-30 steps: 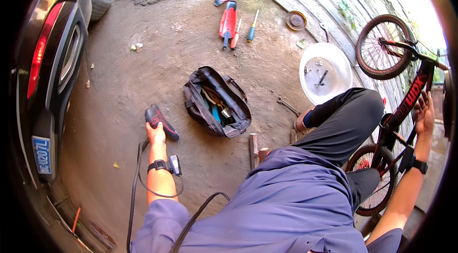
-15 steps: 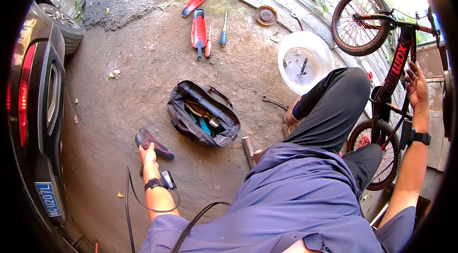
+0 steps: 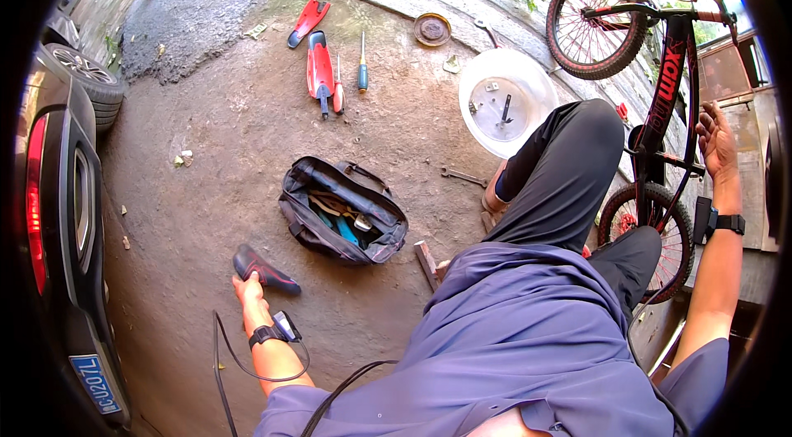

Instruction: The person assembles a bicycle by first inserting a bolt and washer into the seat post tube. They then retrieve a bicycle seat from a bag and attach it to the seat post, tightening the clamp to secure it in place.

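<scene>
The left grip (image 3: 248,288) pinched the black saddle (image 3: 266,269) by its edge, nose pointing rightward; the right grip (image 3: 716,140), loosely spread, was beside the bicycle (image 3: 662,99).

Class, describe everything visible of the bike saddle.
The bike saddle is black with red lines and looks smooth, like plastic. Its broad end lies upper left in view, its narrow nose lower right. The left hand grips its near side, left of the tool bag; whether it touches the ground is unclear.

Left hand (image 3: 250,290) grips a black-and-red bicycle saddle (image 3: 266,270); unzipped tool bag (image 3: 326,244) right of its fingers; bicycle (image 3: 662,103) just left of the right hand (image 3: 718,143)'s fingers.
</scene>
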### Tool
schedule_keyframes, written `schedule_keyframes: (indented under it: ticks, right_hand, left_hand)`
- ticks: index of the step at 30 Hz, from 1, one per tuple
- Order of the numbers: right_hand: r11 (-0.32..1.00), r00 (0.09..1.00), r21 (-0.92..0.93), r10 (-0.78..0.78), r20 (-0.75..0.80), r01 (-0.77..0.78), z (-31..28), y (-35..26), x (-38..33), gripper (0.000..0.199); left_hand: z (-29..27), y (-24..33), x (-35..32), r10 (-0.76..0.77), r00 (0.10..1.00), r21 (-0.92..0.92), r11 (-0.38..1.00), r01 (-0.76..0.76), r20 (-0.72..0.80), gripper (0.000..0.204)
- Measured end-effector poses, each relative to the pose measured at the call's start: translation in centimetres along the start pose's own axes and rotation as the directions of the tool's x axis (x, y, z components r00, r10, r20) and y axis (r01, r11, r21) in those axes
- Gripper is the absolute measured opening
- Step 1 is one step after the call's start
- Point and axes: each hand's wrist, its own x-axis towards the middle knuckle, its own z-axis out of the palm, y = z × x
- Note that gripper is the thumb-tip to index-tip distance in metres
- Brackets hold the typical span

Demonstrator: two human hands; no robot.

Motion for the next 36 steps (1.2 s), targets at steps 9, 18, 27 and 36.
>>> schedule_keyframes:
  ticks: [9, 18, 27, 36]
  right_hand:
    - [1.0, 0.998, 0.0, -0.015, -0.058, 0.015, -2.4, 0.4, -1.0, 0.03]
    - [0.998, 0.99, 0.031, 0.057, -0.132, -0.054, -6.5, 2.9, -2.3, 0.033]
    - [0.994, 0.97, 0.095, 0.078, -0.23, -0.057, -10.9, 6.9, -3.7, 0.039]
    - [0.918, 0.938, 0.389, 0.069, -0.34, 0.074, -13.1, 7.8, -7.0, 0.031]
  left_hand:
    - [3.4, -0.2, -0.3, 0.152, 0.988, 0.201, 0.967, -0.154, 0.027, 0.05]
    - [5.8, -0.6, -3.2, 0.334, 0.928, 0.597, 0.716, -0.362, 0.162, 0.042]
    - [6.0, -1.6, -5.4, 0.284, 0.93, 0.371, 0.858, -0.355, 0.233, 0.032]
    - [3.8, 1.6, -5.1, -0.04, 0.949, -0.17, 0.981, 0.098, 0.314, 0.025]
